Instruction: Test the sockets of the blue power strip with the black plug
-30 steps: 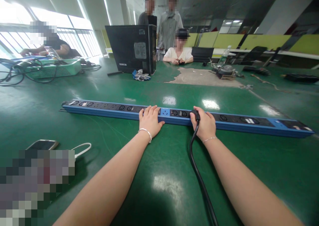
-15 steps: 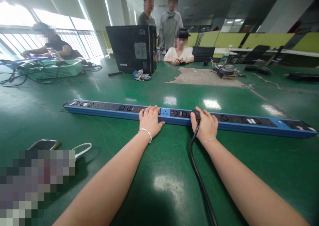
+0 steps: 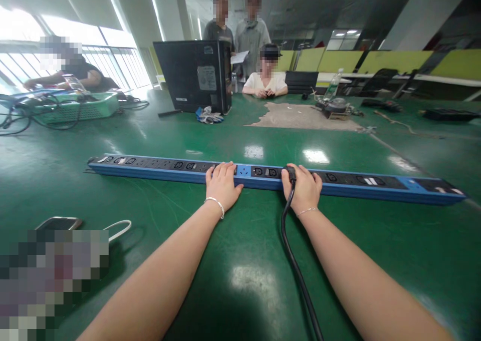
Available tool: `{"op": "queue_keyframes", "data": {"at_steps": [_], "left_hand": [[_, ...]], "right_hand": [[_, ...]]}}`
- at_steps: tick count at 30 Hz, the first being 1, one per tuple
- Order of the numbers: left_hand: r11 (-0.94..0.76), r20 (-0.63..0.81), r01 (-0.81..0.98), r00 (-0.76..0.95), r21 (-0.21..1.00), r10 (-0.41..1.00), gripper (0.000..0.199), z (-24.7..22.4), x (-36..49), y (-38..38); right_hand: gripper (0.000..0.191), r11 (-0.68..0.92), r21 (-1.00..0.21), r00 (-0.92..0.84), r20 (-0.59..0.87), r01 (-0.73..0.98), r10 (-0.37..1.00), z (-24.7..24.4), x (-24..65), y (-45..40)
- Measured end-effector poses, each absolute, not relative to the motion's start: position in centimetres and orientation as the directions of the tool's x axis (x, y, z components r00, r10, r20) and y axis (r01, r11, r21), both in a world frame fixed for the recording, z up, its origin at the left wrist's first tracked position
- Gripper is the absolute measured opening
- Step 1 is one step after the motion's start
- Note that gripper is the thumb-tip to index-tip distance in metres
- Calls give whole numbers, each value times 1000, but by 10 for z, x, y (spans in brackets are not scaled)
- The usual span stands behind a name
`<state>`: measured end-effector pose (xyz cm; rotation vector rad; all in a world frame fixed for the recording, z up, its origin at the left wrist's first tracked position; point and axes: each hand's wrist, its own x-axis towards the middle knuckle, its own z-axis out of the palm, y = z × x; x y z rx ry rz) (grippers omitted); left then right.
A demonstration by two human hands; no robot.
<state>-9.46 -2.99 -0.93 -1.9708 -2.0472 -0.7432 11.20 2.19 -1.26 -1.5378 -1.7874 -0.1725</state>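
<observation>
A long blue power strip (image 3: 259, 183) with black socket panels lies across the green table, low and slightly slanting to the right. My left hand (image 3: 222, 183) grips it left of centre, fingers over the top and thumb along the near side. Right of centre, my right hand (image 3: 305, 188) is closed around a black power plug (image 3: 290, 174) at a socket; how deep the plug sits is hidden by my fingers. From the plug a black cord (image 3: 287, 236) runs down toward me and out of view at the bottom.
A phone (image 3: 58, 223) and a blurred-out item with a white cable (image 3: 122, 223) lie at the near left. Farther back are a green basket (image 3: 75, 109) of cables, a black computer case (image 3: 195, 75), gloves (image 3: 208, 115) and a bottle (image 3: 334, 83). Several people are beyond.
The whole view has shifted slightly. Both hands keep their places on the strip and plug. A standing person at the back now shows a white paper.
</observation>
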Motion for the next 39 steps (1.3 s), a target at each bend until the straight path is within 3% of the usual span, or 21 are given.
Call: {"op": "queue_keyframes", "data": {"at_steps": [24,29,33,36,39], "left_hand": [[5,462,972,-116,233,879,50,-7,-95,-29],[-8,471,973,-105,232,876,51,-8,-95,-29],[-13,473,972,-103,235,875,51,-7,-95,-30],[-17,478,973,-98,231,873,51,-7,-95,-30],[-10,467,972,-103,233,878,51,-7,-95,-30]], "right_hand": [[38,279,-524,135,619,805,773,-8,105,24],[43,417,-550,118,694,724,711,11,108,17],[45,452,-590,190,723,669,664,12,150,31],[45,362,-700,362,660,616,659,2,207,47],[43,276,-736,415,604,618,680,-8,254,56]]}}
